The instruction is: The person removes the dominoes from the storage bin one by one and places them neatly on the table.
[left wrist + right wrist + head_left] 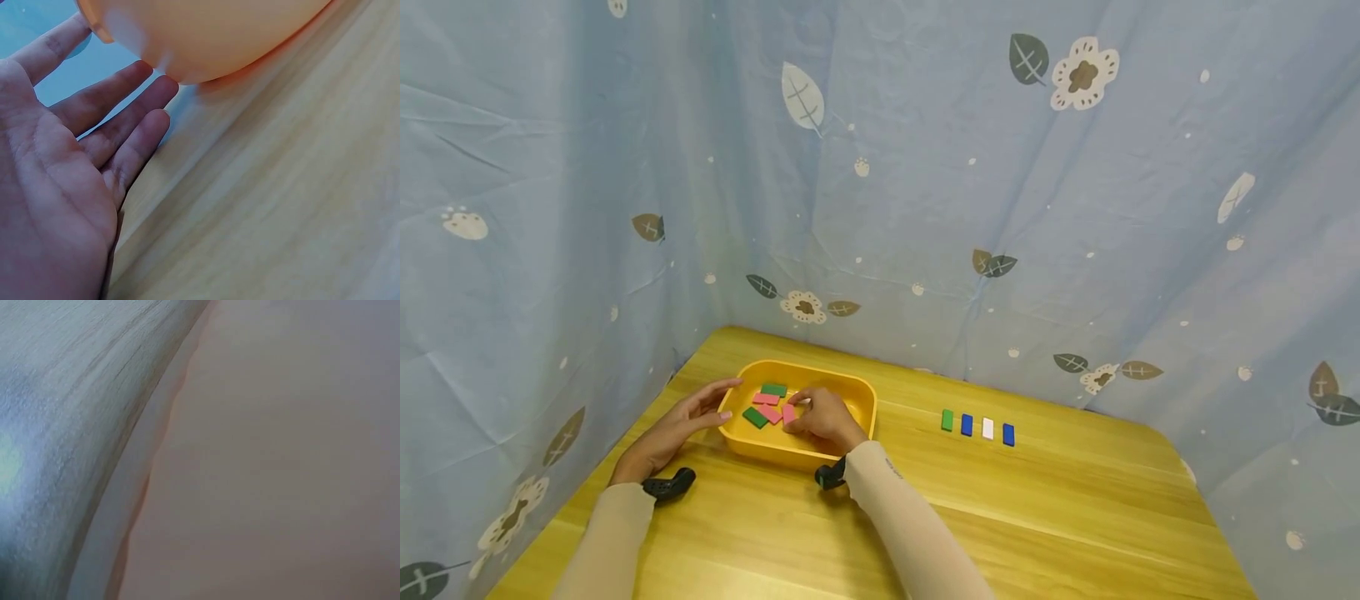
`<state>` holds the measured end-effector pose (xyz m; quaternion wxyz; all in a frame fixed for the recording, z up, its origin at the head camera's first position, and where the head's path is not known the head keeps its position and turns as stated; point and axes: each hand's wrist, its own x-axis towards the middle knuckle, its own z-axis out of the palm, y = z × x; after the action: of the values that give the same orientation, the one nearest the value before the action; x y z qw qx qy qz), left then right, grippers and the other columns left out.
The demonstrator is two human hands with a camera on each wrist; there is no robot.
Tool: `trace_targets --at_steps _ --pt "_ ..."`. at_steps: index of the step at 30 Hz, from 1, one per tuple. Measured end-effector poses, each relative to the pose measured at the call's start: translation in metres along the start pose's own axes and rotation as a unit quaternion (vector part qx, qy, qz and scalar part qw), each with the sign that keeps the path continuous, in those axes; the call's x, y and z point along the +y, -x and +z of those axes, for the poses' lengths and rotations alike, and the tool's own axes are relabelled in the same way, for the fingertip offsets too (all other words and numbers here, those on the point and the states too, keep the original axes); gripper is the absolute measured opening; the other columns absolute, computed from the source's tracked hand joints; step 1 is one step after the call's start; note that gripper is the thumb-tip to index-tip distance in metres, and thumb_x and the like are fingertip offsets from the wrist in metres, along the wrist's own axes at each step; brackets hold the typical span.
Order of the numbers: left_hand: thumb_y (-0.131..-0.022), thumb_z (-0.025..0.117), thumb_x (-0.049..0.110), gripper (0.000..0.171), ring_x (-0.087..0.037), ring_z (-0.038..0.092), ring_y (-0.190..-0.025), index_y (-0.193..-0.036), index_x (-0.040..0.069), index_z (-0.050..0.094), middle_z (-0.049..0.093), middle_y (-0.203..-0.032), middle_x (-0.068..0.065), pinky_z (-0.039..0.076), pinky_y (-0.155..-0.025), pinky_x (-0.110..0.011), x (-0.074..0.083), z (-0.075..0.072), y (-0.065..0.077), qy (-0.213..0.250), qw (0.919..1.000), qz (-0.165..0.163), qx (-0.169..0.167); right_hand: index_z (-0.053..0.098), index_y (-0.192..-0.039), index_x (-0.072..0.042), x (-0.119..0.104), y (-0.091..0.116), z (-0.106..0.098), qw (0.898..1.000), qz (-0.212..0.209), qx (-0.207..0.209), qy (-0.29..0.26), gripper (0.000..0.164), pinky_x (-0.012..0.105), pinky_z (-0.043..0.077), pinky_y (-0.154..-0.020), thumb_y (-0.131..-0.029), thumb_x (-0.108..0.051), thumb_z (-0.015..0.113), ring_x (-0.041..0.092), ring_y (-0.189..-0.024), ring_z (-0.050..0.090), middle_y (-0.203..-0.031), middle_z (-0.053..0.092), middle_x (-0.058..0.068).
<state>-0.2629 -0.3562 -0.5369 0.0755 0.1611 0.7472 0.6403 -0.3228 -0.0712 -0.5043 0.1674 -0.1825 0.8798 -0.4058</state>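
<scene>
In the head view, a yellow plastic tray (760, 450) stands on the table and holds several small flat rectangular tiles. My right hand (826, 417) reaches inside it and pinches a pink tile (788, 414) between thumb and fingers. Left of that lie another pink tile (769, 413), a third pink tile (766, 399), a green tile (756, 417) and a second green tile (773, 389). With fingers spread and relaxed, my left hand (673, 429) is at the tray's left end. The left wrist view shows its fingertips right at the tray's outer wall (206, 44).
Right of the tray, a short row on the table (1075, 500) has a green tile (947, 420), a blue tile (967, 425), a white tile (988, 428) and another blue tile (1008, 434). A patterned blue curtain (910, 208) hangs behind and along the sides.
</scene>
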Motion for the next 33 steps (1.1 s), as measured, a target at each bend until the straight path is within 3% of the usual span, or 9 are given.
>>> trace_targets --at_steps 8,16,18,23,25,33 --pt "-0.106 0.059 0.019 0.059 -0.031 0.019 -0.153 -0.161 0.019 0.037 0.020 -0.169 -0.013 0.037 -0.102 -0.012 0.002 0.003 -0.001 0.004 0.9999 -0.010 0.004 0.074 -0.120 -0.005 0.000 0.002 -0.005 0.999 -0.037 0.013 0.011 0.044 0.022 0.052 -0.063 -0.082 -0.021 0.090 0.007 -0.064 0.063 -0.079 0.072 -0.006" --pt "-0.106 0.058 0.018 0.059 -0.008 0.029 -0.145 -0.161 0.018 0.036 0.019 -0.169 -0.016 0.038 -0.101 -0.012 0.002 0.001 0.001 0.001 1.0000 -0.001 0.002 0.074 -0.119 -0.006 0.001 0.010 -0.016 0.998 -0.052 0.027 0.012 0.041 0.022 0.056 -0.074 -0.086 -0.025 0.086 0.004 -0.079 0.068 -0.090 0.076 -0.005" --pt "-0.107 0.058 0.017 0.059 -0.012 0.027 -0.148 -0.161 0.017 0.036 0.019 -0.169 -0.016 0.038 -0.101 -0.012 0.001 0.001 0.001 0.001 1.0000 0.001 0.001 0.072 -0.122 -0.004 0.001 0.012 -0.019 0.998 -0.056 0.028 -0.006 0.042 0.024 0.057 -0.070 -0.087 -0.024 0.085 0.008 -0.076 0.070 -0.090 0.077 -0.003" --pt "-0.109 0.053 0.017 0.059 -0.038 0.015 -0.152 -0.163 0.017 0.031 0.015 -0.170 -0.014 0.040 -0.100 -0.013 0.000 0.002 0.000 0.019 0.9997 -0.008 -0.012 0.069 -0.128 -0.003 0.003 0.020 -0.028 0.996 -0.053 0.028 -0.072 0.044 0.031 0.057 -0.056 -0.089 -0.016 0.082 0.028 -0.067 0.071 -0.086 0.076 -0.001" --pt "-0.109 0.052 0.017 0.058 -0.042 0.013 -0.151 -0.163 0.017 0.030 0.011 -0.171 -0.014 0.041 -0.099 -0.014 -0.001 0.002 -0.001 0.026 0.9995 -0.013 -0.015 0.069 -0.129 -0.005 0.003 0.023 -0.033 0.995 -0.051 0.032 -0.075 0.043 0.031 0.056 -0.054 -0.089 -0.016 0.082 0.031 -0.066 0.071 -0.085 0.076 -0.002" --pt "-0.109 0.054 0.018 0.059 -0.035 0.015 -0.153 -0.163 0.017 0.030 0.014 -0.170 -0.014 0.040 -0.100 -0.012 0.000 0.002 -0.002 0.016 0.9997 -0.019 -0.008 0.069 -0.132 -0.010 0.004 0.032 -0.052 0.994 -0.069 0.050 -0.070 0.045 0.039 0.056 -0.053 -0.090 -0.019 0.082 0.041 -0.070 0.068 -0.087 0.075 -0.006"
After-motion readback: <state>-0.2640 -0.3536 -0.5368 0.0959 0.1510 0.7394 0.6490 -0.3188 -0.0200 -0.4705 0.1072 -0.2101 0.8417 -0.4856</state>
